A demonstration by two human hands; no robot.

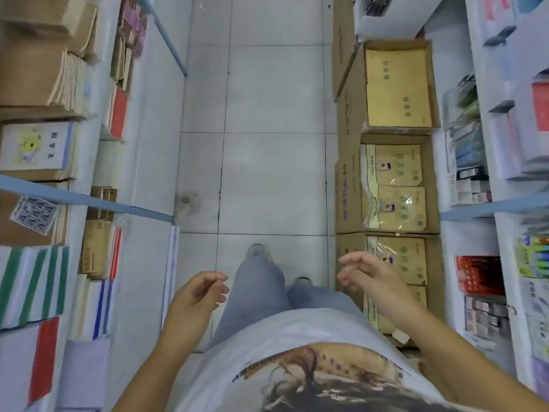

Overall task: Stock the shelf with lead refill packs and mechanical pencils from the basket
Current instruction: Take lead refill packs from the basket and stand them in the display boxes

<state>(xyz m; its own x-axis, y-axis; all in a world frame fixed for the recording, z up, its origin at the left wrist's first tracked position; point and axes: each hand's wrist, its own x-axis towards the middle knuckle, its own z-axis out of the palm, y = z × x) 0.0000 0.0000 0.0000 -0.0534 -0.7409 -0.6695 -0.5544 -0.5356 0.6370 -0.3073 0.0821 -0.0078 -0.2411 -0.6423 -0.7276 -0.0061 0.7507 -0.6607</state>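
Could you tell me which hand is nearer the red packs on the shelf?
Right. The right hand hangs just left of the red packs; the left hand is farther left, across the aisle.

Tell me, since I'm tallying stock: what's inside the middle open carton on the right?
The middle carton holds two plastic-wrapped bundles of yellowish booklets lying flat, side by side. Anything beneath that top layer is covered.

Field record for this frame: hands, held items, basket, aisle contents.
left hand: empty, fingers loosely curled
right hand: empty, fingers loosely curled
basket: not in view
cardboard boxes: open, lined along aisle's right side, yellow packs inside
left shelf: stacked notebooks
right shelf: packaged stationery, too blurred to identify
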